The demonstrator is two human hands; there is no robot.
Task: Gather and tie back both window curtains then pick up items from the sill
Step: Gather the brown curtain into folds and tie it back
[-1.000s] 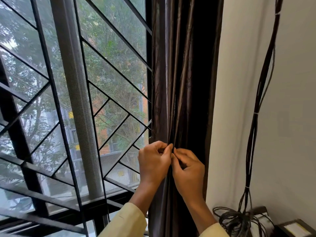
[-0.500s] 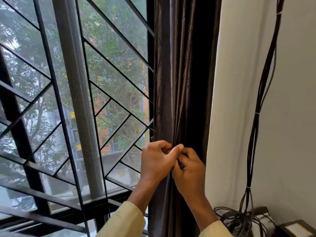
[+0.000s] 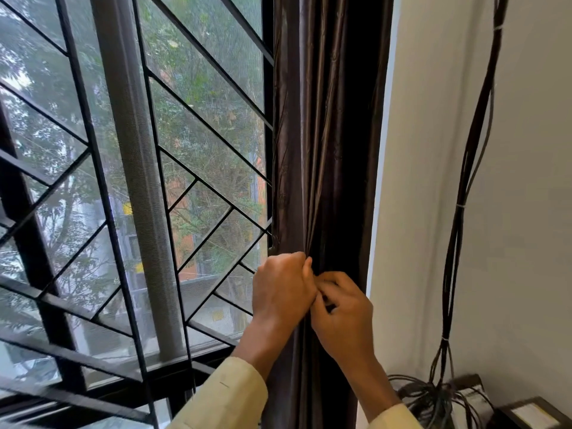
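A dark brown curtain [image 3: 322,134] hangs gathered into narrow folds at the right edge of the window. My left hand [image 3: 280,289] is closed on the bunched folds from the left side, thumb up. Pressed against it from the right, my right hand [image 3: 343,314] pinches the same folds with its fingers curled. A small dark thing shows between my right fingers; I cannot tell what it is. The two hands touch each other at about waist height of the curtain. The sill and any items on it are hidden below the view.
A black metal window grille [image 3: 198,168] with mesh screen fills the left side. The white wall [image 3: 526,181] lies right of the curtain, with a bundle of black cables [image 3: 464,187] running down to a coil [image 3: 433,397] beside a dark box [image 3: 532,413].
Both hands stayed on the curtain folds. My left hand closed tighter and shifted slightly right over the right hand's fingers, which curled further into the fabric.
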